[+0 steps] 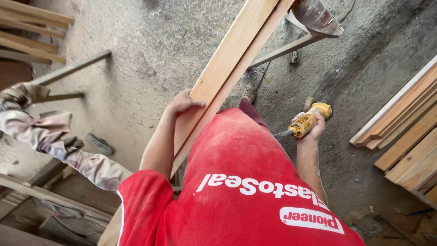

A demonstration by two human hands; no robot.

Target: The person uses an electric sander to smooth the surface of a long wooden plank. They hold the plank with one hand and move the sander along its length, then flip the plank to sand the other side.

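On the back of the red shirt (pixel 236 191) we see white lettering and, lower right, a white oval label. Our left hand (pixel 182 104) lies on the long wooden plank (pixel 227 68), fingers pressed together over its face, thumb hidden behind the edge. Our right hand (pixel 312 127) has its fingers wrapped tight around the yellow grinder (pixel 312 119), well apart from the plank. Stacked boards (pixel 409 146) lie to the right.

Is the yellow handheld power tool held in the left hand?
No, the right hand grips the yellow handheld power tool; the left hand holds the long wooden plank.
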